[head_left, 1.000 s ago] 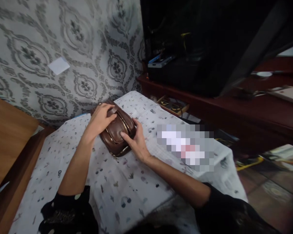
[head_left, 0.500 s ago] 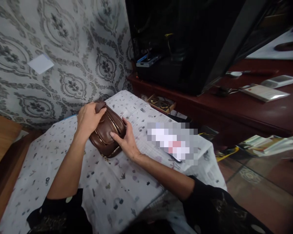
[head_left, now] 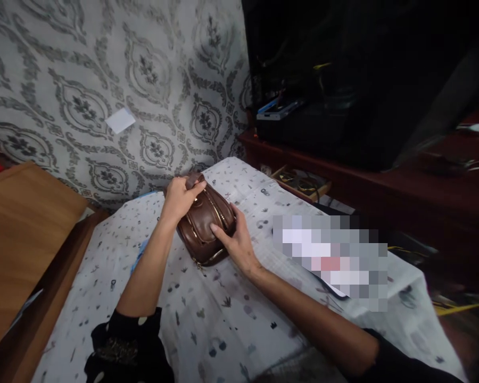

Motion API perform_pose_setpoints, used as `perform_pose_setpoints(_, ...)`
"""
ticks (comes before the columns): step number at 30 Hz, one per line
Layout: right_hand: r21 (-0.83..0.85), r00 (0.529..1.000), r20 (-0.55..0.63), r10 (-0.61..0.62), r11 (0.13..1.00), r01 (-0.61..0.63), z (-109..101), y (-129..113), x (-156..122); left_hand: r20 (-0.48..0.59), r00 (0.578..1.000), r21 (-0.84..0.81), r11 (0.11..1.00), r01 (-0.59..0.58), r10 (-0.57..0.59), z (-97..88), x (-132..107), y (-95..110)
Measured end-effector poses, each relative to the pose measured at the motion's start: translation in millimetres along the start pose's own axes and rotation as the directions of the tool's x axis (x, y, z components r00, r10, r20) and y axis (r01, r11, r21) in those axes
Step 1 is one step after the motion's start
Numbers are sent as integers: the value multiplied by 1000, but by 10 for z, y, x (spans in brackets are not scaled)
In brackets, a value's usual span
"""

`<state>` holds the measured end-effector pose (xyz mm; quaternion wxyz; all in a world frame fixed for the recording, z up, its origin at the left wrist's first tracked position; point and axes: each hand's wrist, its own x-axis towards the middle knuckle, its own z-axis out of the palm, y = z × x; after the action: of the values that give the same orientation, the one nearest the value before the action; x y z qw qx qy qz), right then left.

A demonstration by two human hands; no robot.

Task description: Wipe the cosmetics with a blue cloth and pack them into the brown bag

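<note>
A brown leather handbag (head_left: 201, 221) with several gold zippers rests on a white printed cloth (head_left: 207, 330). My left hand (head_left: 180, 199) is closed around the top of the bag by its handle, thumb lying over the handle strap (head_left: 195, 181). At the bag's right end, my right hand (head_left: 239, 242) grips the side, its thumb on the front face and its fingers partly hidden behind. A gold zipper pull (head_left: 197, 263) hangs at the lower corner. The zippers look closed, though I cannot tell for all of them.
Right of the bag lies a phone-like object (head_left: 339, 292), mostly blurred out. A patterned wall (head_left: 147, 69) rises behind the cloth. At the right stand a large black screen (head_left: 335, 80) and a dark red cabinet with an open drawer (head_left: 323, 189). A wooden board (head_left: 32, 213) borders the left.
The view has turned left, so everything sits farther right in the picture. Both hands keep almost the same hold on the handbag.
</note>
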<state>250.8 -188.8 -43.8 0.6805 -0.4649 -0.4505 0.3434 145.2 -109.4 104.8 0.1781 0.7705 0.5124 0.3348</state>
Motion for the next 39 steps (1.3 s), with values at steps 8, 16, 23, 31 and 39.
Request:
perform_pose_setpoints(8, 13, 1000, 3, 4, 1000, -4, 30, -68, 12, 119, 990, 12, 997, -80, 78, -339, -295, -88)
perform_pose_setpoints(16, -112, 996, -11, -94, 989, 92, 81, -78, 65, -25, 997, -108, 992, -72, 70, -279, -386, -232)
perform_pose_setpoints(23, -117, 994, 3, -109, 987, 109, 54, -68, 74, -86, 996, 8, 1000, 1, 0, -436, -330, -325)
perform_pose_setpoints(31, -133, 993, 25, -111, 985, 114, 53, -75, 72, -171, 978, 169, 982, -87, 116, -395, -452, -181)
perform_pose_setpoints(39, -141, 990, 3, -140, 980, 139, 73, -46, 74, -91, 982, 192, 970, -148, 167, -381, -680, -31)
